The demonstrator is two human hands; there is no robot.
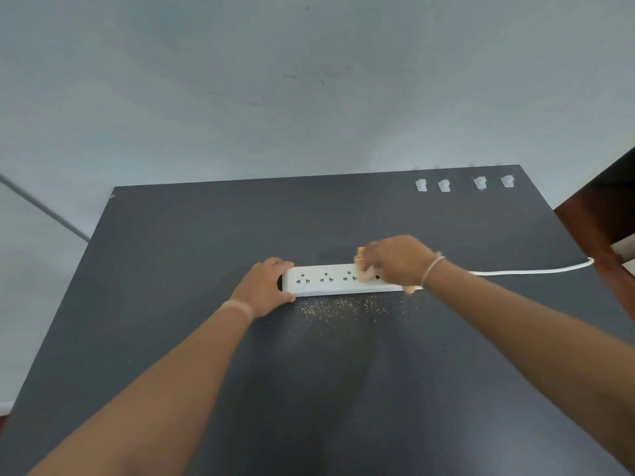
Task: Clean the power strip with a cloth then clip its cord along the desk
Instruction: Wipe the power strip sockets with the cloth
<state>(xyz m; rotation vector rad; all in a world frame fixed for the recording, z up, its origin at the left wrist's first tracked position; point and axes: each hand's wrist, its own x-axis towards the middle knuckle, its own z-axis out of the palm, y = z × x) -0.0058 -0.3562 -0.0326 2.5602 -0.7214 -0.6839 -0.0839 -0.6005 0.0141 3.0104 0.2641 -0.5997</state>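
Note:
A white power strip (326, 281) lies flat in the middle of the dark grey desk (171, 269). My left hand (266, 288) grips its left end. My right hand (395, 261) presses a yellow cloth (360, 261) onto the strip's right part, and most of the cloth is hidden under the fingers. A corner of the cloth shows below my right wrist. The strip's white cord (536, 269) runs right and drops over the desk's right edge. Several white cord clips (443, 185) sit in a row near the far right edge of the desk.
Fine pale crumbs (343, 309) are scattered on the desk just in front of the strip. A pale wall stands behind the desk. A dark brown piece of furniture (604, 214) borders the desk on the right.

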